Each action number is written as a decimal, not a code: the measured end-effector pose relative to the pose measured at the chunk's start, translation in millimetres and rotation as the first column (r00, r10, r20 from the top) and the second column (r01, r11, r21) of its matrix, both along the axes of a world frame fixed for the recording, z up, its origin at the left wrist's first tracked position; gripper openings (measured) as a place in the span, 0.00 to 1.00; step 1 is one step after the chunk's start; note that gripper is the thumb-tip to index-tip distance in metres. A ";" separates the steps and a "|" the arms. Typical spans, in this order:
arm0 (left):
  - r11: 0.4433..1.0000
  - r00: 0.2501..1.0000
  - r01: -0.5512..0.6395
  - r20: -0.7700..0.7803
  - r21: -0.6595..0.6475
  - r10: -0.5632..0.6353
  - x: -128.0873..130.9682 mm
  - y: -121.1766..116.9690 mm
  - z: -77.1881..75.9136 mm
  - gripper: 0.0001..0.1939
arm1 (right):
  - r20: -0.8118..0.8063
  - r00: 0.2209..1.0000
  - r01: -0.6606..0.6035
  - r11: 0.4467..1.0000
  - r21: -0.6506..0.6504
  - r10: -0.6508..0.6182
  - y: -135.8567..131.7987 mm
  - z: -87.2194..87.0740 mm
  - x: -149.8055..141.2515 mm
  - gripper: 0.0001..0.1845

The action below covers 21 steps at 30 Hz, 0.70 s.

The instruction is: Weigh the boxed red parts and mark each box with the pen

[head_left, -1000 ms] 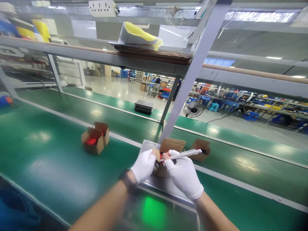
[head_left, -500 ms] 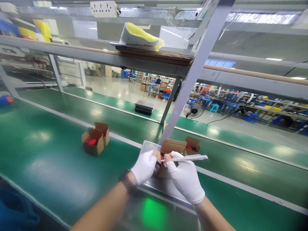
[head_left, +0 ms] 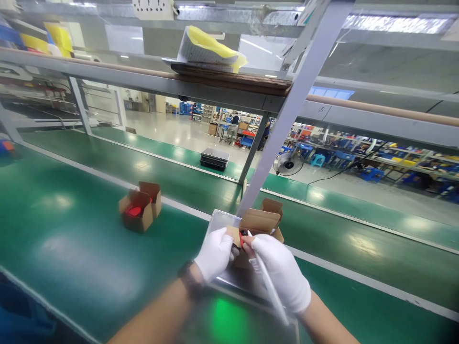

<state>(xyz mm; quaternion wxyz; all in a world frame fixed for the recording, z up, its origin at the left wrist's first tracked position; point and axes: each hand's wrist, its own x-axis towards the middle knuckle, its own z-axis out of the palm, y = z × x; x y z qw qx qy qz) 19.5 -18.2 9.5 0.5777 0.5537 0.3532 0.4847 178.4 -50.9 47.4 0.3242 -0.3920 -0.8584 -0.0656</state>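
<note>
An open cardboard box [head_left: 261, 220] stands on a metal-topped platform [head_left: 223, 219], with something red and black [head_left: 244, 234] showing inside. My left hand [head_left: 214, 254], in a white glove with bare fingertips, is closed on the box's side flap [head_left: 234, 233]. My right hand [head_left: 281, 267], gloved the same way, is closed around a white pen [head_left: 269, 284] that slants down toward me. Its bare thumb and finger reach the red and black contents at the box's near edge. The exact contact is partly hidden by the glove.
Two open boxes [head_left: 138, 217] with red contents sit on the green belt [head_left: 86, 248] to the left. Another open box [head_left: 273, 206] is just behind mine. A slanted metal post [head_left: 276, 138] rises behind the platform. A blurred green light [head_left: 228, 319] glows in front.
The pen in my right hand has swung from pointing right to slanting down toward me. The box behind mine has shifted left. My left hand stays on the flap.
</note>
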 end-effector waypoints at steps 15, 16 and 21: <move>0.999 0.999 -0.032 -0.012 -0.040 0.032 4.9 -1.7 -3.4 0.21 | -0.304 0.920 0.098 0.895 -0.435 -0.249 -7.1 27.7 -10.1 0.15; 0.999 0.999 -0.033 -0.014 -0.039 0.033 5.1 -1.1 -4.8 0.21 | -0.304 0.919 0.092 0.886 -0.454 -0.252 -6.3 29.1 -11.0 0.16; 0.999 0.998 -0.043 -0.035 -0.021 0.042 5.9 0.5 -8.0 0.22 | -0.273 0.928 0.110 0.887 -0.449 -0.253 -2.6 29.3 -16.6 0.19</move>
